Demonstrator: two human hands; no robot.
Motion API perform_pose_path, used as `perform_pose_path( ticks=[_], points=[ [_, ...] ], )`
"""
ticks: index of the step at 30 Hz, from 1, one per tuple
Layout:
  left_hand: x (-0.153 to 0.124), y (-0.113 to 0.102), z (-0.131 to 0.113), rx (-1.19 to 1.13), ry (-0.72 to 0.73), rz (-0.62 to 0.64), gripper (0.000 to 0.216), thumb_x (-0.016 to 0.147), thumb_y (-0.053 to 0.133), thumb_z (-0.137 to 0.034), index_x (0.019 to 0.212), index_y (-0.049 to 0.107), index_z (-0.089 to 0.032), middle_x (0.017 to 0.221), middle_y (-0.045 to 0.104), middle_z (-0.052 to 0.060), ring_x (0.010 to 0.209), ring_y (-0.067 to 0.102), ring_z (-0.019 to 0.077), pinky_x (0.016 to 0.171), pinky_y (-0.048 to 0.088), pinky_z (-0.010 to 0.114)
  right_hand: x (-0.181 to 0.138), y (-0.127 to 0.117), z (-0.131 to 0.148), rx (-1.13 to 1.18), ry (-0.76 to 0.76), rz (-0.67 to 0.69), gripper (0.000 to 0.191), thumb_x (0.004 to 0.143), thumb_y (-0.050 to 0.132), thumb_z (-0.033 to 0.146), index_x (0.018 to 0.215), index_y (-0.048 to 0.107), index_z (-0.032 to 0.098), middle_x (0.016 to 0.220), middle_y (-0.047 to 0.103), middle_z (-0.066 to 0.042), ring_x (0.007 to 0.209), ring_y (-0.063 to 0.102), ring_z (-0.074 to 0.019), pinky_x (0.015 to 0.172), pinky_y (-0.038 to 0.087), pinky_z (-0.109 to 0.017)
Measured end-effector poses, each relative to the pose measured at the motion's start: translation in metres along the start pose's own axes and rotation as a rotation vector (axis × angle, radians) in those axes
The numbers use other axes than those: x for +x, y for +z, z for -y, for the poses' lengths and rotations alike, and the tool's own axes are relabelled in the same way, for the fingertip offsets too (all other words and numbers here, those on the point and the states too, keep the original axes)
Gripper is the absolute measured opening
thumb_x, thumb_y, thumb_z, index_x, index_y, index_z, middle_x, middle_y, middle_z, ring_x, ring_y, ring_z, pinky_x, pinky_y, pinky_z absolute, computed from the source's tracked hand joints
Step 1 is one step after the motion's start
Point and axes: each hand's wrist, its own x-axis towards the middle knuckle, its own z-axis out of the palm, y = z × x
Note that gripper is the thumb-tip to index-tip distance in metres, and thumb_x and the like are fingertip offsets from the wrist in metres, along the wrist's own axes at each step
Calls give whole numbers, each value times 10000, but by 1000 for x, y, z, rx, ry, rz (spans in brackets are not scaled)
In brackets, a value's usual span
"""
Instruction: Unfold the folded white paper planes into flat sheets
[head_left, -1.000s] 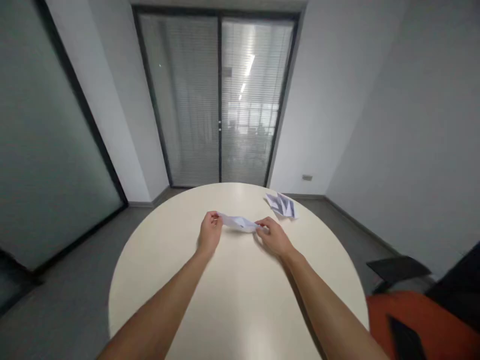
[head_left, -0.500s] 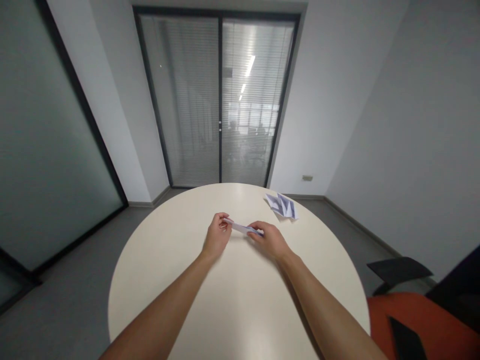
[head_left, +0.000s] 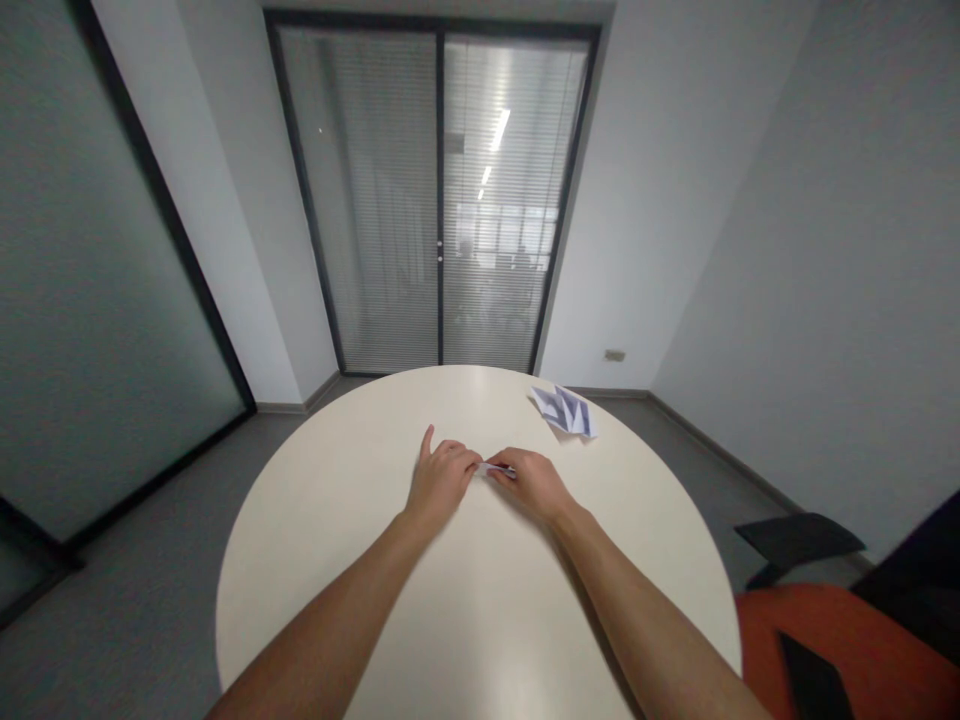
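At the pale round tabletop (head_left: 480,600), pinching the folded paper (head_left: 488,469) between left fingers (head_left: 470,460) and right fingers (head_left: 511,456), best to align edges and press evenly.

Paper (head_left: 485,468) between left hand (head_left: 441,478) and right hand (head_left: 538,484). Second paper (head_left: 567,413) on table (head_left: 480,600), far right. Chair (head_left: 847,630) right of table, door (head_left: 440,190) behind.

Folded paper (head_left: 486,468), white, seen as a short, narrow strip spanning the small gap between the left hand (head_left: 444,478) and the right hand (head_left: 535,482); each end lies at the fingertips, partly hidden by them.
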Motion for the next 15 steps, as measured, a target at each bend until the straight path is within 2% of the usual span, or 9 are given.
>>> perform_pose_path(
  ticks=[2,4,7,10,15],
  points=[
    [1,1,3,8,-12,15,188,969,536,-191,956,710,-263,938,744,-11,980,628,195,1195,114,534,0,-1,-2,-7,14,5,191,932,570,254,1020,739,263,1016,764,-11,911,687,-181,777,462,-260],
    [2,2,4,15,-23,47,186,974,530,-194,970,704,-258,949,742,-3,967,630,196,1151,216,499,0,-3,-4,-14,29,7,184,929,575,263,1007,741,262,1011,765,-9,901,688,-184,772,463,-263],
    [3,3,4,31,-46,94,165,975,537,-214,979,700,-241,973,738,17,972,629,212,993,365,425,0,-5,-6,-22,33,19,189,928,572,264,1012,740,262,1022,763,-11,912,685,-187,776,464,-264],
    [3,3,5,36,-73,116,159,972,542,-217,967,700,-232,970,739,22,963,633,219,909,385,398,-1,-7,-8,-30,42,46,213,917,561,228,1027,742,258,1035,759,-17,933,680,-188,792,467,-264],
    [-1,4,9,14,-93,178,166,926,565,-166,905,719,-225,969,744,25,961,645,224,914,390,400,-5,-9,-11,-29,53,101,235,855,577,170,980,762,242,1019,755,-29,923,676,-184,799,471,-256]
  ],
)
